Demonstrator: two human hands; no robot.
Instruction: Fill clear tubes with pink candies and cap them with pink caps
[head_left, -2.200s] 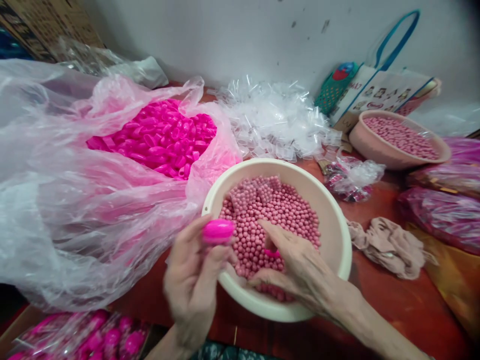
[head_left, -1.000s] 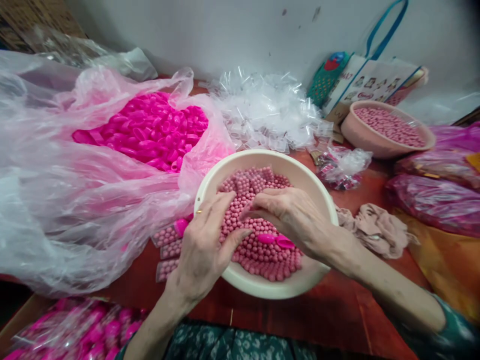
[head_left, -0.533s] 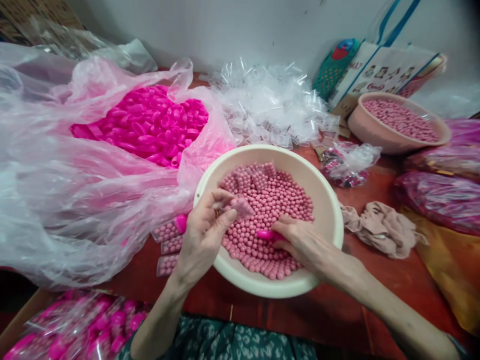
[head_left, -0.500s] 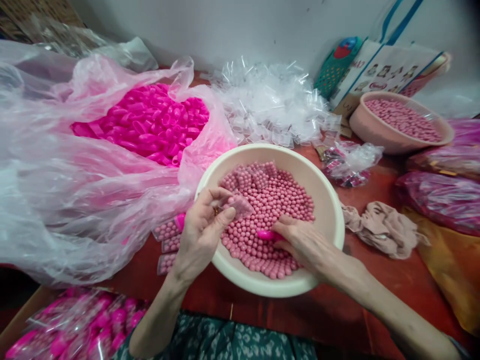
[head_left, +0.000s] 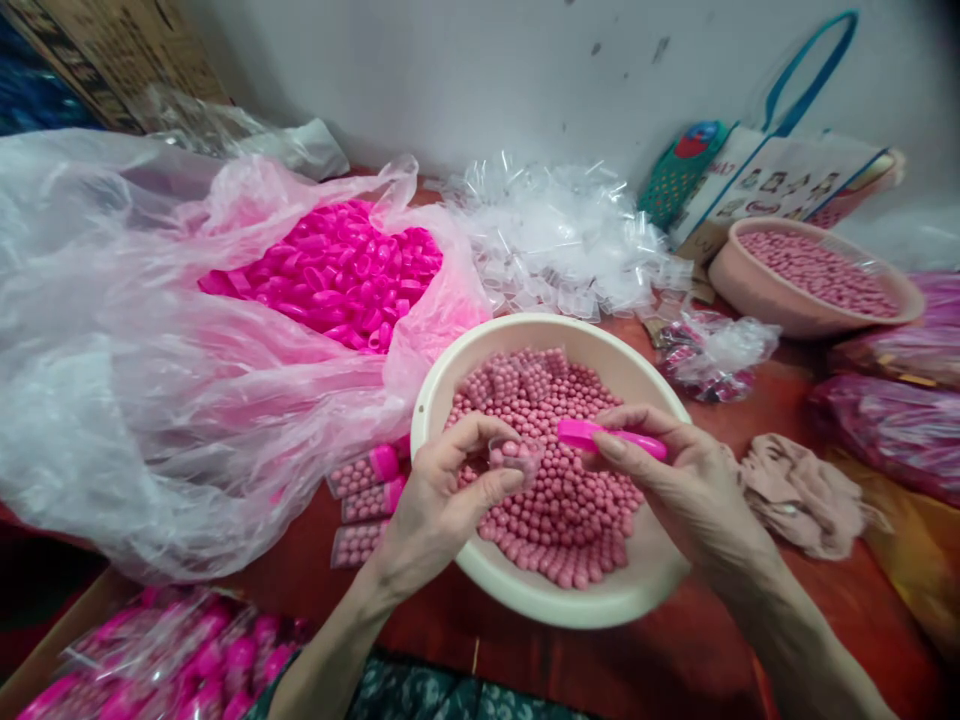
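Fingers of left hand (head_left: pixel 442 500) curled, pinching small clear tube (head_left: pixel 514 455), palm up. Right hand (head_left: pixel 675 480) fingers pinch pink scoop (head_left: pixel 609 437) just right of tube, above bowl (head_left: pixel 660 590) of beads (head_left: pixel 555 500).

Far-right bags (head_left: pixel 892 425) — blurred, edge-cropped

Two bowls of pink beads: a cream bowl (head_left: pixel 660 590) and a pink bowl (head_left: pixel 750 290). Three filled tubes (head_left: pixel 360 510) lie beside the cream one. One cloth (head_left: pixel 802 495).

One head-worn camera looks forward and steeply down, close over the red table (head_left: pixel 675 650), facing the far wall (head_left: pixel 480 70).
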